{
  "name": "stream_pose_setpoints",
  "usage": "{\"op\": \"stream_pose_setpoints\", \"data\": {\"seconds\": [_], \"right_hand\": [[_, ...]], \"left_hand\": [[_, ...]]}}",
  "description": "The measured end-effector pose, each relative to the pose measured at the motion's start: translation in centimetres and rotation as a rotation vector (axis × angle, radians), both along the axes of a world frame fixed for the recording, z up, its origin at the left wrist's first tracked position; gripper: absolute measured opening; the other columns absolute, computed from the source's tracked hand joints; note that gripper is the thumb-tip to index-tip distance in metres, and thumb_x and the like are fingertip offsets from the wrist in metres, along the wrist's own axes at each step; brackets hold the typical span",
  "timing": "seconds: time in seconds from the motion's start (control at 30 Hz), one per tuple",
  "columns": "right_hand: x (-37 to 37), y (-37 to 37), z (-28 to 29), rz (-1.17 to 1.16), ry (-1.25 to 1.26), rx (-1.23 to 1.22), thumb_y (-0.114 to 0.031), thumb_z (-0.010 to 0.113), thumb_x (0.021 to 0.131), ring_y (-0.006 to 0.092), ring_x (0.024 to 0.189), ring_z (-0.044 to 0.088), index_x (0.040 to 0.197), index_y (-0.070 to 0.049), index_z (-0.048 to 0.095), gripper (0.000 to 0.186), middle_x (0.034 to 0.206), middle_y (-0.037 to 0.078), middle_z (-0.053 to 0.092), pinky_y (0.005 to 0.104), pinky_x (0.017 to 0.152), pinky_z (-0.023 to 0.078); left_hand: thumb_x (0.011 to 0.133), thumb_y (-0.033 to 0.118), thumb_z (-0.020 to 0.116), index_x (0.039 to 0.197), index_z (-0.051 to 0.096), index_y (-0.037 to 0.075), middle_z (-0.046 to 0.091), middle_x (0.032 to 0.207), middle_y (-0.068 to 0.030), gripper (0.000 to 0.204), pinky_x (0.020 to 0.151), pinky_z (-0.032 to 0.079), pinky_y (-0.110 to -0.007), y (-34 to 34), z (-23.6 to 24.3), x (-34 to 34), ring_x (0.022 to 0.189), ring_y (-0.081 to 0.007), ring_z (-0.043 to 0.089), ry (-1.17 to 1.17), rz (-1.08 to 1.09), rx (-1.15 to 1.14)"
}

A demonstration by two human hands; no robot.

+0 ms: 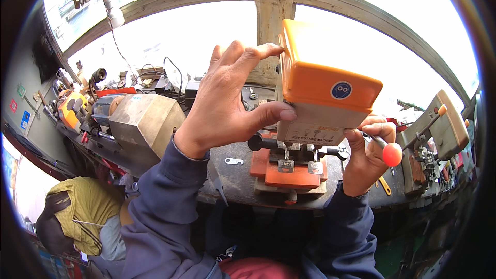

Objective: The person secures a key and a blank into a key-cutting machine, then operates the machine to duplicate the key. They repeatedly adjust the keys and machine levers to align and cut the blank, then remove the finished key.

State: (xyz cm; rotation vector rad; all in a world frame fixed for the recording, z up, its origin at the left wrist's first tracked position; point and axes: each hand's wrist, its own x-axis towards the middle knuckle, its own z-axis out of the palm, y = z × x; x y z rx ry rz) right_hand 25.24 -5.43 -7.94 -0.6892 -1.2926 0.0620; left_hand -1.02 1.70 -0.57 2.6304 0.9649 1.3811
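Note:
Before me stands a key cutting machine with an orange top cover (pixel 333 75) and a grey front. My left hand (pixel 227 90) spans the cover's left side with fingers spread, thumb on the front edge and index finger higher up. My right hand (pixel 369 150) is at the machine's right side, fingers curled and thumb pressed in; what they pinch is hidden. A lever with a red ball knob (pixel 392 154) sticks out past those fingers. Below, two key heads, a left key (pixel 285 166) and a right key (pixel 315 167), show in the clamps over the red-orange carriage (pixel 292 177).
A small silver flat piece (pixel 233 160) and a dark pointed blade (pixel 217 182) lie on the bench left of the carriage. A boxy grey machine (pixel 147 120) stands farther left, another machine (pixel 448 124) at right. A yellow-handled tool (pixel 385 186) lies near the right edge.

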Motion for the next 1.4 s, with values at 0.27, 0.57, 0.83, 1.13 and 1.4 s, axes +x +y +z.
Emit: {"op": "stream_pose_setpoints", "data": {"seconds": [0.27,0.57,0.83,1.13,1.4], "right_hand": [[0.2,0.0,-0.2,0.021,0.018,-0.002,0.005,0.087,0.086,0.0241,0.103,0.061,0.098,-0.007,0.057,0.035,0.097,0.005,0.067,0.0431,0.102,0.049],[0.3,0.3,-0.6,-0.018,0.027,0.014,0.0,0.09,0.084,0.0267,0.105,0.062,0.095,-0.007,0.057,0.035,0.094,0.006,0.067,0.0454,0.102,0.048],[-0.6,-0.5,-0.5,-0.038,0.082,-0.048,0.0,0.088,0.089,0.0237,0.108,0.062,0.101,-0.006,0.059,0.032,0.103,0.008,0.066,0.0436,0.105,0.048],[0.2,0.1,-0.4,-0.03,-0.035,0.022,0.003,0.087,0.087,0.0217,0.1,0.06,0.1,-0.007,0.058,0.033,0.1,0.006,0.068,0.0409,0.102,0.048],[-0.2,-0.4,-0.3,-0.015,-0.003,-0.021,0.002,0.086,0.09,0.0211,0.104,0.061,0.107,-0.005,0.059,0.033,0.108,0.008,0.067,0.0412,0.104,0.049]], "left_hand": [[0.078,0.087,0.074,0.142,0.063,0.007,0.06,0.112,-0.0147,0.104,0.113,0.035,-0.054,0.2,-0.3,0.0,0.113,-0.0326,0.059,-0.017,-0.017,0.0],[0.078,0.089,0.072,0.144,0.061,0.008,0.06,0.114,-0.0156,0.105,0.116,0.033,-0.059,0.2,-0.4,0.0,0.115,-0.0344,0.061,0.0,-0.002,0.009],[0.078,0.089,0.073,0.143,0.062,0.007,0.06,0.114,-0.0158,0.105,0.115,0.033,-0.058,0.1,-0.3,0.0,0.114,-0.0351,0.061,0.003,0.014,0.014],[0.076,0.09,0.073,0.145,0.061,0.007,0.062,0.118,-0.0161,0.108,0.119,0.03,-0.064,0.2,-0.1,0.0,0.121,-0.0362,0.061,0.007,0.01,-0.001],[0.075,0.087,0.076,0.146,0.06,0.007,0.062,0.119,-0.0173,0.108,0.111,0.038,-0.053,0.4,0.3,-0.2,0.117,-0.0351,0.058,0.018,-0.02,-0.016]]}}
